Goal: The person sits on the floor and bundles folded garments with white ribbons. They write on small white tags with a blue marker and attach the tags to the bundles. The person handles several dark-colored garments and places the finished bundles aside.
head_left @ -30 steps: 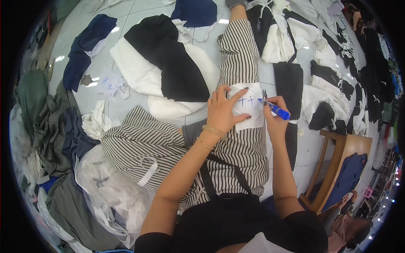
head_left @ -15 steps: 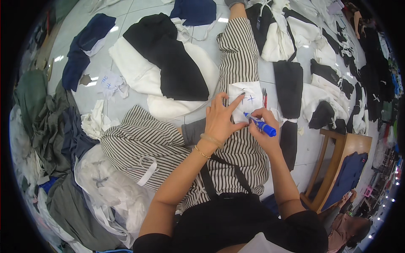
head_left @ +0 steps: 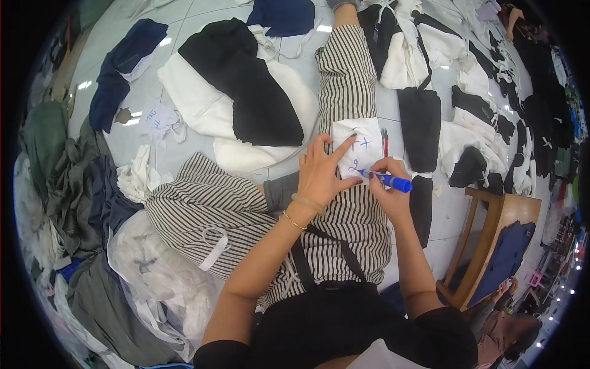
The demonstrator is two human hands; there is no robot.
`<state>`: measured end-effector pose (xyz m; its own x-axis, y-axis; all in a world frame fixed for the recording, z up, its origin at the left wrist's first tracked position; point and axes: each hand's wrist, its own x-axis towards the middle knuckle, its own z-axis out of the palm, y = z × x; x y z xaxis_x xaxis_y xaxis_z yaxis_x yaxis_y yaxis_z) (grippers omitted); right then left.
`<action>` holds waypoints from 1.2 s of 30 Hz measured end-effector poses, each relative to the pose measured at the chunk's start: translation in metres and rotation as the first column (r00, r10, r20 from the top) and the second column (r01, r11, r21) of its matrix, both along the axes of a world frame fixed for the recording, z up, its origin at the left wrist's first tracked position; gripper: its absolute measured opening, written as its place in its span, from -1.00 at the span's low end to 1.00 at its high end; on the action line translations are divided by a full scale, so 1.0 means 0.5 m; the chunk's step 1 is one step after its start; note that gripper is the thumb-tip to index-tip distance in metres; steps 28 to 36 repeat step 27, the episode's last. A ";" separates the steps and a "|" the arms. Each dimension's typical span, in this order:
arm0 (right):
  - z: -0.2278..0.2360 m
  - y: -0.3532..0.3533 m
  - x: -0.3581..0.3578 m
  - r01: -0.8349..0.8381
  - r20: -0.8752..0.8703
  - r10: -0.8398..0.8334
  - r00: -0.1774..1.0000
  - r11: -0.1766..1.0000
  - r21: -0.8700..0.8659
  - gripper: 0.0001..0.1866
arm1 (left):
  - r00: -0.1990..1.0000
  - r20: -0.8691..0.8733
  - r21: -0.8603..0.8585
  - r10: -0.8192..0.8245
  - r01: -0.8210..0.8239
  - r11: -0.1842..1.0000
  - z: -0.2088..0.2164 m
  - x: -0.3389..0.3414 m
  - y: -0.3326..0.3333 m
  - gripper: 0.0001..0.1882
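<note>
A white sheet (head_left: 364, 130) with blue pen marks lies on my outstretched leg in striped trousers (head_left: 348, 80). My left hand (head_left: 321, 167) presses on its left side, fingers spread, index finger and thumb framing the marks. In my right hand (head_left: 389, 184) is a blue marker (head_left: 394, 182), gripped between the fingers, its tip touching the sheet's lower part beside a fresh curved stroke. Just right of the sheet stands a thin red and dark pointed tool (head_left: 385, 142), whose kind I cannot make out.
Black cloth (head_left: 264, 104) over white cloth (head_left: 196, 98) lies ahead on the tiles. Bundles of black pieces (head_left: 420, 129) spread to the right, beside a wooden stool (head_left: 501, 240). Plastic bags (head_left: 160, 264) and dark green cloth (head_left: 110, 307) crowd the left. Another person (head_left: 501, 335) sits at lower right.
The marker in my right hand has moved slightly right and left a new curved blue stroke on the sheet. My left hand stays in place.
</note>
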<state>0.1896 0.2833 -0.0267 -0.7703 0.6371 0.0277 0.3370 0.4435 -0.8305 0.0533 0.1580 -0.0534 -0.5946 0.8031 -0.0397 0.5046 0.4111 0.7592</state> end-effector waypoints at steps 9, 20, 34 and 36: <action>0.001 0.011 0.013 0.099 -0.007 -0.098 0.995 0.995 0.019 -0.85 | 1.000 -0.013 0.002 -0.005 0.005 1.000 -0.001 0.000 -0.002 -0.11; -0.003 0.010 0.028 0.062 -0.020 -0.065 0.998 0.989 -0.131 -0.87 | 1.000 -0.020 -0.016 -0.007 0.007 1.000 -0.001 0.001 -0.001 -0.10; -0.039 0.035 0.034 0.164 -0.013 -0.169 0.986 0.970 -0.180 -0.83 | 1.000 -0.029 -0.016 -0.009 0.009 1.000 -0.007 0.001 -0.003 -0.09; -0.039 0.035 0.034 0.164 -0.013 -0.169 0.986 0.970 -0.180 -0.83 | 1.000 -0.029 -0.016 -0.009 0.009 1.000 -0.007 0.001 -0.003 -0.09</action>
